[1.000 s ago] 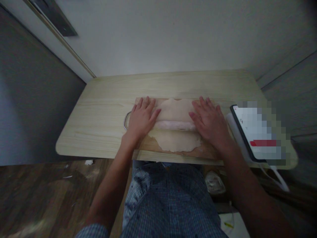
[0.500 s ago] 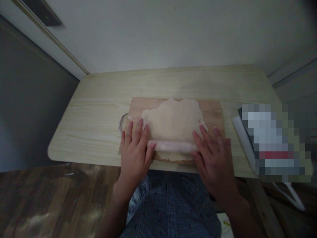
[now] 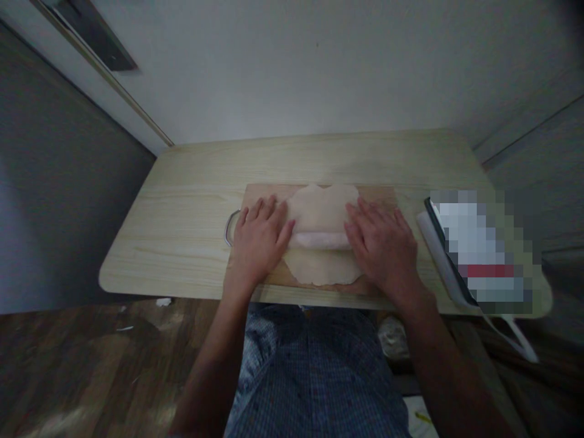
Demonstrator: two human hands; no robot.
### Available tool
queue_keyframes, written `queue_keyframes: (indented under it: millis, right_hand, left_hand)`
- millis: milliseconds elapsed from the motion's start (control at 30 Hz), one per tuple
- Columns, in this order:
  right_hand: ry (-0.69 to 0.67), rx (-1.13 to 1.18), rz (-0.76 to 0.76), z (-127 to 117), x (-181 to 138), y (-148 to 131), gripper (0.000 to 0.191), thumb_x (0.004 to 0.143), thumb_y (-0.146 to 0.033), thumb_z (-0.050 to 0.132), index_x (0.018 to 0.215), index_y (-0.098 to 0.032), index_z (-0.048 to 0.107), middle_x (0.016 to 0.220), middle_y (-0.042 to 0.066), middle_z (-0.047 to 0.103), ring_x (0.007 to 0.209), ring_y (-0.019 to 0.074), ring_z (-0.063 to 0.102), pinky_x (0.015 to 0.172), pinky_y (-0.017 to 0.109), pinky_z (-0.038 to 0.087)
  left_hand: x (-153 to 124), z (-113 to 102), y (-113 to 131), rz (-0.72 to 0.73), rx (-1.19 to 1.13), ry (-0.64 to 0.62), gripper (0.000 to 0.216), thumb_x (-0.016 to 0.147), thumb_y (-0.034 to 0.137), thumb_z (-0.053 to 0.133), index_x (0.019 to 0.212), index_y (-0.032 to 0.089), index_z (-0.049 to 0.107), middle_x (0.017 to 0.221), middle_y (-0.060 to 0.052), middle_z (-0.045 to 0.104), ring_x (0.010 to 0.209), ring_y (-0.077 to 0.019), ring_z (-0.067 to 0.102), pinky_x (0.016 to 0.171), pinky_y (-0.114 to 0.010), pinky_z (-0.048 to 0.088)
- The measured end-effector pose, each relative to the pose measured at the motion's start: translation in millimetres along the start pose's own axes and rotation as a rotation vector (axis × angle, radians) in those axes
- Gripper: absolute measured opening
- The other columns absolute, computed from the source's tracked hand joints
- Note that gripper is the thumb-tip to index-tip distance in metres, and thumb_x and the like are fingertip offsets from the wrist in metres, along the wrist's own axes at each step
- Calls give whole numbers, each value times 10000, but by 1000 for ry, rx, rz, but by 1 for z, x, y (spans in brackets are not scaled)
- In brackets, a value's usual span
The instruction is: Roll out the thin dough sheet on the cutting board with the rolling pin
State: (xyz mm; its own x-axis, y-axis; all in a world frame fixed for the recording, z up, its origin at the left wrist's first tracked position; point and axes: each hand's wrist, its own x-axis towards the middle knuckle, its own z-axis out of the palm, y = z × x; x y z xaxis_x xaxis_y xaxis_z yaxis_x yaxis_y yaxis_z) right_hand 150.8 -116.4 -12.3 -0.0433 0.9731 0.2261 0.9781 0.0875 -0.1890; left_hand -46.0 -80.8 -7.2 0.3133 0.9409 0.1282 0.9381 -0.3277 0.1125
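Observation:
A thin, uneven sheet of dough is spread on a wooden cutting board with a metal loop handle at its left. Across the middle of the sheet lies a pale rolling pin, its ends covered by my hands. My left hand rests palm down over the left end, fingers stretched forward and thumb pointing inward. Over the right end, my right hand lies flat in the same way, fingers extended. Neither hand is wrapped round the pin.
The board sits on a light wooden table against a white wall. On the table's right stands a pixelated item with a dark edge and a white base. A white strap or cord hangs below it.
My hands and the rolling pin have moved forward, away from my body, from the near part of the dough to its middle. More flattened dough shows on the near side.

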Motion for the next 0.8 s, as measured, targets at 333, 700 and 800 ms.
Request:
queue_keyframes:
  millis: [333, 700, 800]
  right_hand:
    - [52, 55, -114, 6, -74, -2, 422, 895, -350, 349, 1283, -202, 421, 1348, 89, 452, 1277, 273, 311, 1014, 542, 242]
    - [18, -55, -47, 7, 30, 6, 460, 912, -398, 245, 1192, -187, 543, 1287, 95, 520, 1167, 269, 465, 1019, 546, 215]
    - [23, -55, -33, 9, 41, 7, 448, 906, -385, 260, 1173, -184, 558, 1264, 99, 540, 1147, 270, 483, 994, 544, 264]
  left_hand:
    - [-69, 6, 10, 13, -110, 88, 465, 900, 358, 343, 1330, 181, 362, 1401, -107, 368, 1294, -266, 299, 1026, -479, 299]
    - [32, 1, -4, 53, -41, 10, 443, 920, 393, 266, 1186, 163, 535, 1285, -92, 516, 1187, -230, 463, 982, -387, 359]
    - [40, 1, -6, 35, -51, 26, 438, 921, 376, 271, 1168, 138, 543, 1259, -104, 537, 1181, -222, 471, 973, -365, 369]
